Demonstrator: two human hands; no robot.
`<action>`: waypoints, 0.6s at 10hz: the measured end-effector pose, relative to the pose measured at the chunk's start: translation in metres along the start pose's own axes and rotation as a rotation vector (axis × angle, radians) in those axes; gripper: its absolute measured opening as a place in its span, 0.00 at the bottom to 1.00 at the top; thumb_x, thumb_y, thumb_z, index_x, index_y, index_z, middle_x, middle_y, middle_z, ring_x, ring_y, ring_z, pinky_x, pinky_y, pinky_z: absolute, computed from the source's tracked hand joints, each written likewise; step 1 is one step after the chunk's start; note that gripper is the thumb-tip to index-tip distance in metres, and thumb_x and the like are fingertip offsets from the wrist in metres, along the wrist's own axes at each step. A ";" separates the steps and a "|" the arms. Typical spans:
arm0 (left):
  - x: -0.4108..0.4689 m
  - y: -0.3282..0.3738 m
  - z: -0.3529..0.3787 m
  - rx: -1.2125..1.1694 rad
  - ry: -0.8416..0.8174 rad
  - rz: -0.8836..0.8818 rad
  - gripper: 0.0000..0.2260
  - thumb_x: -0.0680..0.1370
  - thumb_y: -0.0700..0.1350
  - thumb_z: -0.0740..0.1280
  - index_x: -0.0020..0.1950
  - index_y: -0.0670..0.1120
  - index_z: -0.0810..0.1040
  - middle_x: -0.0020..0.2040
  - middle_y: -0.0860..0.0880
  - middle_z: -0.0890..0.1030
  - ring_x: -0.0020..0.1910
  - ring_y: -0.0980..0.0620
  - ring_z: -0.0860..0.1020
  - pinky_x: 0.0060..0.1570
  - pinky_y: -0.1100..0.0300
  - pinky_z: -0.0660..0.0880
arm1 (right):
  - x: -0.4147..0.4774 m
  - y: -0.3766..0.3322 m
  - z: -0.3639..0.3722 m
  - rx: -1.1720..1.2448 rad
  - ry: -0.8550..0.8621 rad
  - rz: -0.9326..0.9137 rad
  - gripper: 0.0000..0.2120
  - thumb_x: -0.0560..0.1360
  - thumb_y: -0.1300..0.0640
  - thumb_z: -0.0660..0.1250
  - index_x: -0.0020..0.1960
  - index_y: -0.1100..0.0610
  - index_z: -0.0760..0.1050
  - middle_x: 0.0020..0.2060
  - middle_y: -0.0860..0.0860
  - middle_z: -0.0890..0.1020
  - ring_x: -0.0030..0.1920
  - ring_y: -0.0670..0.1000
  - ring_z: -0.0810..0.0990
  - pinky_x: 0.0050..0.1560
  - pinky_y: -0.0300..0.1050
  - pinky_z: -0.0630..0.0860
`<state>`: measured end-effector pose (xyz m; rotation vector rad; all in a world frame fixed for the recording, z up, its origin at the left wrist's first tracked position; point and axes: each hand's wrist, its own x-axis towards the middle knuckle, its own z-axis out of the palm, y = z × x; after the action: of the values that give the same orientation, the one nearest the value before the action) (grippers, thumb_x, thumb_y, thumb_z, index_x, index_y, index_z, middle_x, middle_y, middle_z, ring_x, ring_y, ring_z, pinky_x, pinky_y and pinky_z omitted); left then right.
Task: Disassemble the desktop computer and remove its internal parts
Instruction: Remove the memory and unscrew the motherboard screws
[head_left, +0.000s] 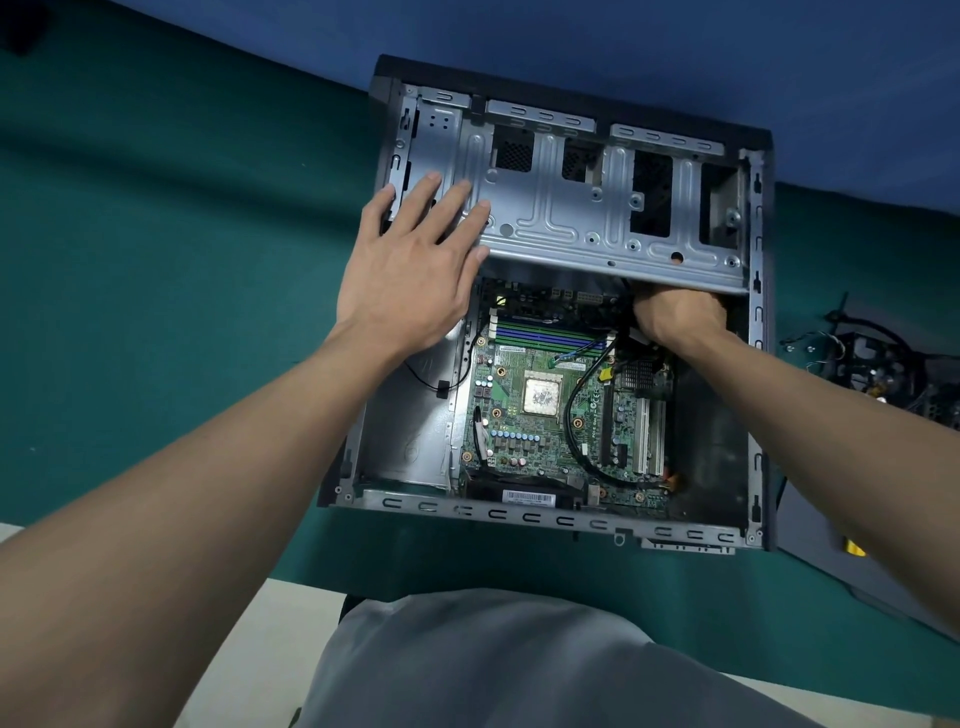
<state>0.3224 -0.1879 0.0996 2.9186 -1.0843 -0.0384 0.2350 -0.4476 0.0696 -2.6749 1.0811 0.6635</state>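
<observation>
The open computer case (545, 519) lies flat on the green table. Inside, the green motherboard (545, 415) shows its bare CPU (541, 397), memory slots and black cables. A grey metal drive cage (582, 208) spans the far half of the case. My left hand (415, 260) rests flat on the cage's left end, fingers straight. My right hand (675, 314) reaches under the cage's near right edge. Its fingers are hidden beneath the metal, so what they touch cannot be seen.
Removed parts with black cables (883, 364) lie on the table to the right of the case. A dark panel (831, 545) and a yellow-handled tool (854, 548) sit at the near right. A blue wall rises behind the case. My lap is below the table edge.
</observation>
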 end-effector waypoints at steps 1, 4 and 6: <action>0.000 0.000 0.000 0.001 0.002 0.000 0.22 0.84 0.54 0.45 0.76 0.51 0.61 0.76 0.50 0.62 0.76 0.47 0.55 0.72 0.44 0.52 | -0.001 -0.002 0.000 0.002 0.004 -0.007 0.17 0.80 0.47 0.53 0.44 0.58 0.72 0.36 0.54 0.76 0.31 0.54 0.70 0.44 0.49 0.69; -0.001 0.000 -0.001 0.001 0.011 0.002 0.22 0.84 0.54 0.46 0.76 0.50 0.61 0.76 0.50 0.62 0.76 0.47 0.56 0.72 0.44 0.53 | -0.003 -0.005 0.002 0.025 -0.027 0.055 0.14 0.77 0.54 0.57 0.40 0.61 0.74 0.32 0.54 0.75 0.35 0.56 0.73 0.44 0.49 0.70; 0.000 0.000 0.000 0.006 0.008 0.000 0.22 0.84 0.54 0.45 0.76 0.51 0.61 0.76 0.50 0.62 0.76 0.47 0.56 0.72 0.44 0.53 | -0.002 -0.002 0.003 0.050 0.004 0.082 0.14 0.74 0.59 0.61 0.31 0.60 0.68 0.28 0.54 0.71 0.31 0.54 0.70 0.42 0.49 0.69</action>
<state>0.3218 -0.1880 0.0999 2.9218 -1.0850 -0.0241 0.2341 -0.4436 0.0682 -2.6027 1.1973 0.6365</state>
